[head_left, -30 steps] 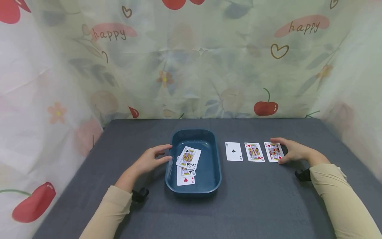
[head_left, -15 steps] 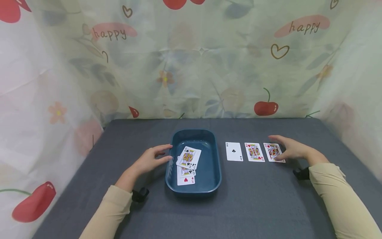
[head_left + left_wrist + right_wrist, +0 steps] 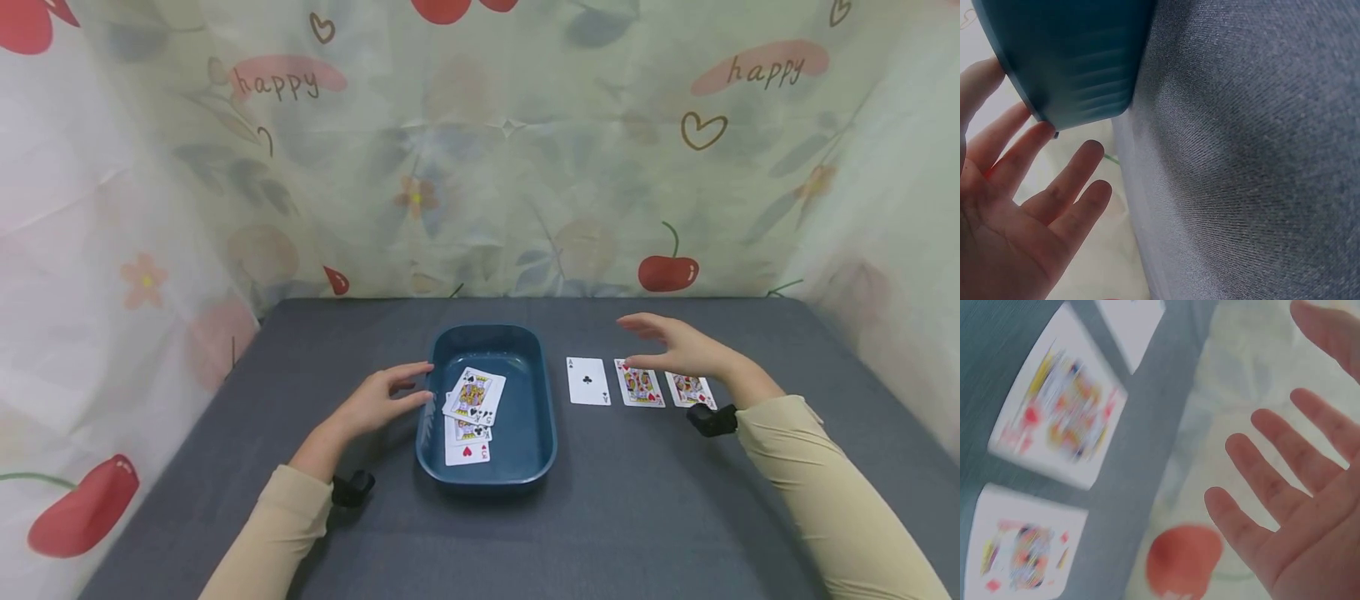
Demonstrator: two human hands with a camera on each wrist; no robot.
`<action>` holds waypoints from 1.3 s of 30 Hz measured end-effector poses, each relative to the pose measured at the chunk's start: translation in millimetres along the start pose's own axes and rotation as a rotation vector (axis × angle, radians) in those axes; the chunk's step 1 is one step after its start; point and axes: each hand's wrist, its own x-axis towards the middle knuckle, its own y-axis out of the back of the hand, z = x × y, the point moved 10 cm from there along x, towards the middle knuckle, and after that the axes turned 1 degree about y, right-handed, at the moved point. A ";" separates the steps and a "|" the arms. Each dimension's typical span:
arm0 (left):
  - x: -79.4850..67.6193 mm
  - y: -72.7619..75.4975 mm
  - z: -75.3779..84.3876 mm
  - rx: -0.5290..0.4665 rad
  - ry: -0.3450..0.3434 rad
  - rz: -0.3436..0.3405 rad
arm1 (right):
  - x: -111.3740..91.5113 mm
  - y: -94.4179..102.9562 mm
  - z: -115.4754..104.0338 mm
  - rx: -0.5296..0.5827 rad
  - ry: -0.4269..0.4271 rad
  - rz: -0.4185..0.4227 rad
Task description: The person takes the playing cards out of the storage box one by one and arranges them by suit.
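My left hand (image 3: 372, 402) touches the left rim of a dark blue tray (image 3: 531, 467) with its fingertips and thumb. In the left wrist view, the spread fingers (image 3: 1019, 153) lie against the tray's outer side. Inside the tray, several playing cards (image 3: 474, 397) overlap, a face card on top. My right hand (image 3: 686, 348) hovers above the row of cards, holding nothing, its fingers extended in the right wrist view. Beneath it lie a face card of hearts (image 3: 641, 387) and a partly covered face card of diamonds (image 3: 692, 390). An ace of clubs (image 3: 587, 392) is left of them.
A dark grey cloth (image 3: 600, 508) covers the table. Behind it hangs a pale curtain (image 3: 480, 183) printed with cherries and hearts. Each wrist wears a black camera, seen at the left wrist (image 3: 352, 489) and the right wrist (image 3: 712, 420).
My right hand has moved left and away from me, rising from the diamonds card to above the hearts card. The diamonds card stays on the table. My left hand has not moved.
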 end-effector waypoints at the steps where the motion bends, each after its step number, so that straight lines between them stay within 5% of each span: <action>1: 0.1 -0.3 -0.1 0.002 0.000 -0.001 | 3.0 -1.2 -5.4 -0.003 0.008 0.003; 22: -0.3 -0.3 -1.0 -0.006 0.016 -0.008 | 62.8 -25.2 -121.9 0.113 0.101 0.054; 39: 0.1 -1.0 -2.9 -0.007 0.029 -0.010 | 102.6 -91.6 -145.7 0.218 0.074 -0.002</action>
